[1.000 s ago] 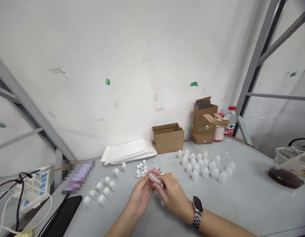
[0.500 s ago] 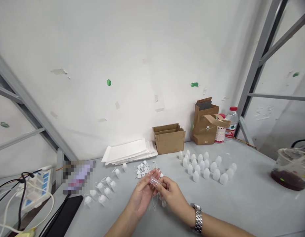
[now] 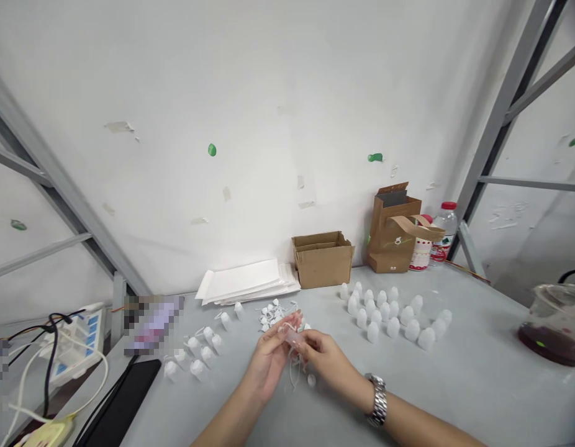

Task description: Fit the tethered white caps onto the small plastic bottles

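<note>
My left hand [image 3: 269, 359] and my right hand [image 3: 325, 361] meet over the grey table [image 3: 474, 379], both pinching a small translucent plastic bottle [image 3: 292, 337]. Fingers hide much of it. A thin white tether [image 3: 294, 369] hangs below the hands, and a small white cap [image 3: 311, 380] lies just beyond my right hand. Close behind the fingers sits a heap of tiny white plastic tips [image 3: 271, 315]. To the left stand several white capped bottles [image 3: 197, 367], and to the right several white bottle caps [image 3: 392, 327] stand in loose rows.
A stack of white paper [image 3: 245, 282], a cardboard box [image 3: 323, 261], a brown paper bag [image 3: 392, 239] and a water bottle [image 3: 446, 233] line the wall. A black tablet or phone [image 3: 124, 391], a power strip [image 3: 76, 344] and a cup of dark liquid [image 3: 555, 326] sit nearby.
My fingers have closed further over the bottle, covering more of it, and my hands have drawn closer together. The whole scene has shifted slightly right and down as my head moved.
</note>
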`<state>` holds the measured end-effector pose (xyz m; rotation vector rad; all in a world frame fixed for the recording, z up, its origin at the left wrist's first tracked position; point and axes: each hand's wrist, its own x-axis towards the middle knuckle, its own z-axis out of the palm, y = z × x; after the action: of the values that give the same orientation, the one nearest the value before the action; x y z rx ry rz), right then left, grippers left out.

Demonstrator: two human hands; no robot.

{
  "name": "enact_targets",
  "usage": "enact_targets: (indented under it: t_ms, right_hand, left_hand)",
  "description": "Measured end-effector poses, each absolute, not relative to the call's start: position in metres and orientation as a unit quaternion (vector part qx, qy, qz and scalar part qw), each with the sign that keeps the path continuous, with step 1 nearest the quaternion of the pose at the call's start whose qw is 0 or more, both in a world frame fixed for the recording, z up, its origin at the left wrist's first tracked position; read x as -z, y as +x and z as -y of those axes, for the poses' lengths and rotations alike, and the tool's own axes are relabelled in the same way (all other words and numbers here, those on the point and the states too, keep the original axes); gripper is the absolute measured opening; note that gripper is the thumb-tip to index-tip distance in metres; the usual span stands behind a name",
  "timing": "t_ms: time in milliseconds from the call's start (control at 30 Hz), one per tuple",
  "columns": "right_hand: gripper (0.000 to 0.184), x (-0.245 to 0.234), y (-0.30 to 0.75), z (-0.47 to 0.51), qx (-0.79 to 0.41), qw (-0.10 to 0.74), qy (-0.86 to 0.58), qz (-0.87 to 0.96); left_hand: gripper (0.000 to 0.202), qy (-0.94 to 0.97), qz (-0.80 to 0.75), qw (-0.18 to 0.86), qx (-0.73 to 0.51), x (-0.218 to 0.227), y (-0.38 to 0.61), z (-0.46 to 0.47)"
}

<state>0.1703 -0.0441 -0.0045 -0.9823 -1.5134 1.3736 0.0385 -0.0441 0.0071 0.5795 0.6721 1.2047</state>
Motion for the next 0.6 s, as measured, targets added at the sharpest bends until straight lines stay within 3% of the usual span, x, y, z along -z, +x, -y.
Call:
enact_targets:
  t_ms: [100, 300, 467, 600]
  right_hand:
    - [0.029, 0.0019, 0.1724, 0.0453, -0.502, 0.437, -0.422, 0.616]
    - [0.041, -0.002, 0.173, 0.0461, -0.586, 0.41, -0.366, 0.596]
    - [0.042, -0.0008, 0.1702, 0.047, -0.593, 0.44, -0.347, 0.578]
    - [0.042, 0.0001, 0.1698, 0.0473, -0.67, 0.446, -0.294, 0.516]
  left_hand:
    - [0.023, 0.274, -0.289, 0.734, -0.55, -0.0088, 0.0361, 0.0428]
    - [0.02, 0.259, -0.295, 0.743, -0.542, -0.0125, 0.0361, 0.0429]
    - [0.011, 0.248, -0.311, 0.738, -0.545, -0.0086, 0.0386, 0.0446]
    - [0.014, 0.262, -0.309, 0.74, -0.537, -0.0125, 0.0383, 0.046]
